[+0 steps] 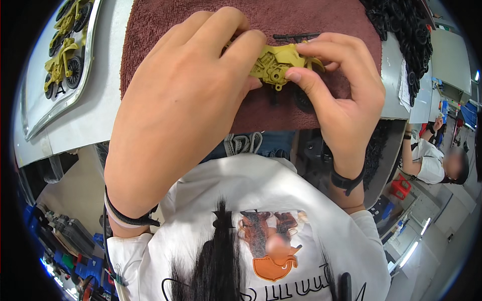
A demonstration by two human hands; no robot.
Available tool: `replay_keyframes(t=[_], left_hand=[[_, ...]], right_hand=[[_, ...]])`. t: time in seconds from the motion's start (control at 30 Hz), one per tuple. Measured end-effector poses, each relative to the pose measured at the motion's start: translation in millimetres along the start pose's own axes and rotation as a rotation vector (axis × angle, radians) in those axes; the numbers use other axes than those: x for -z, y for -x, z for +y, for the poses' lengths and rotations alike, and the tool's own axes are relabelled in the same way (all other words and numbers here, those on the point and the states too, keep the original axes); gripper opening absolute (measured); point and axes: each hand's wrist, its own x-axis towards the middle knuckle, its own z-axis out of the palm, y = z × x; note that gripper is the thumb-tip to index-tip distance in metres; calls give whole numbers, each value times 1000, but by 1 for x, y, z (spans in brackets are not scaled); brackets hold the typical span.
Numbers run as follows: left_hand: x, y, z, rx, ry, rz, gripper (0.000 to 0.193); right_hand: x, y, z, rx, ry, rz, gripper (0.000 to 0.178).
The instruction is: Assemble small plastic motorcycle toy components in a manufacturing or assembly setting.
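Observation:
A yellow-green toy motorcycle body [275,64] is held between my two hands above a dark red towel [150,30]. My left hand [201,75] closes on its left end, thumb and fingers pinching it; the fingers hide that end. My right hand [346,80] grips the other end with thumb below and index finger above. Just behind the toy, a thin black bar-like part [296,36] shows at the fingertips. Beneath the right hand, a dark wheel [303,100] is partly covered by the thumb. Whether the wheel is joined to the body I cannot tell.
To the left, a clear-edged tray [37,123] holds several yellow-green toy motorcycles with black wheels [63,67]. A heap of black toy wheels and parts [409,45] lies at the right. Below the right table edge stands a bin of black pieces [376,160]. Another person [432,163] sits farther right.

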Motion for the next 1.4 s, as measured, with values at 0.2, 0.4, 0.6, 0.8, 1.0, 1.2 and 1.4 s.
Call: replay_keyframes(t=[0.2, 0.4, 0.6, 0.8, 1.0, 1.2, 1.4], left_hand=[[1, 0, 1, -26, -40, 36, 38], [13, 3, 13, 350, 13, -139, 34], [14, 18, 15, 398, 379, -59, 35], [13, 24, 23, 653, 803, 59, 34], [10, 31, 24, 390, 662, 133, 35], [12, 26, 23, 446, 676, 67, 35], [22, 9, 37, 865, 1102, 126, 60]], right_hand=[[-6, 6, -8, -80, 45, 18, 16], [-13, 20, -10, -198, -619, 157, 69], [7, 12, -20, -533, -884, -101, 57], [11, 18, -22, -289, -689, -85, 50], [18, 21, -30, -190, -670, -94, 46], [15, 19, -26, -265, -792, -54, 46], [6, 17, -20, -560, -1363, 67, 36]])
